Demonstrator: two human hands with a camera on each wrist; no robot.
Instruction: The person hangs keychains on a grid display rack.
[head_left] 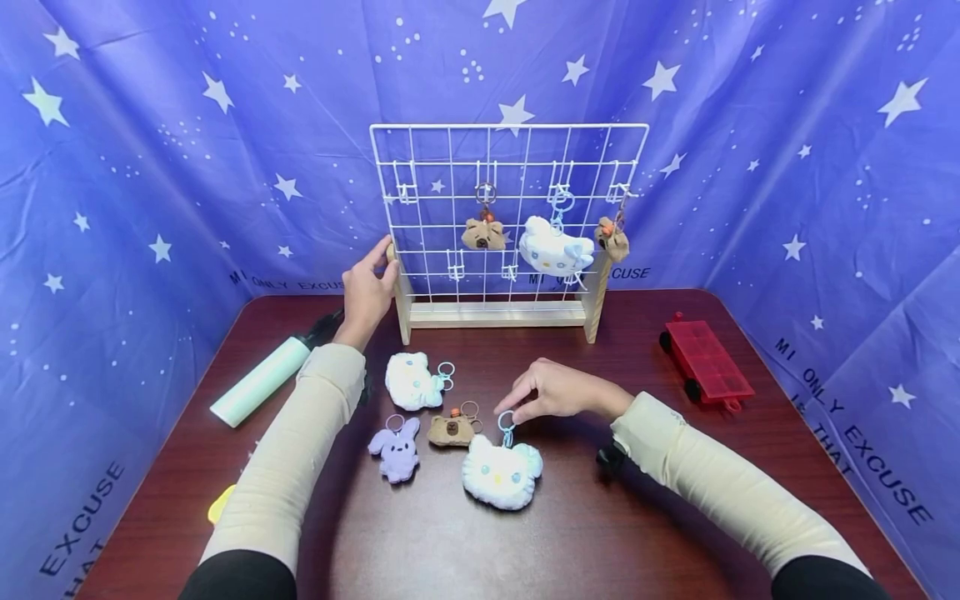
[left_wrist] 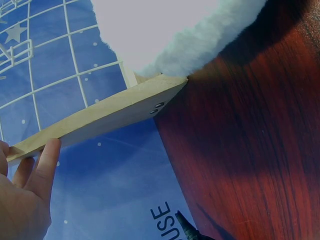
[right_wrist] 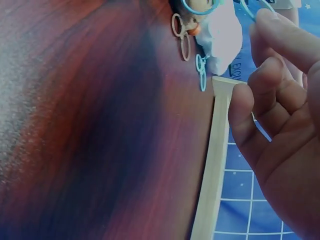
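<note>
My left hand (head_left: 366, 292) grips the left wooden post (left_wrist: 95, 110) of a white wire grid rack, thumb and fingers on either side of it. Nearer the front, my right hand (head_left: 558, 389) pinches the light blue ring of a white cat-faced plush keychain (head_left: 501, 479) on the table. Beside that plush are a brown bear-like keychain (head_left: 452, 431), a purple rabbit keychain (head_left: 397, 457) and another white plush keychain (head_left: 412, 381). On the rack hang a brown plush keychain (head_left: 483, 235), a white plush keychain (head_left: 553, 250) and another brown one (head_left: 612, 240) at the right edge.
Several white hooks sit on the grid, whose wooden base (head_left: 495, 314) stands on the dark red table. A mint-green cylinder (head_left: 258, 383) with a black end lies at left, near a partly hidden yellow object (head_left: 221, 504). At right stands a red wheeled cart (head_left: 708, 358).
</note>
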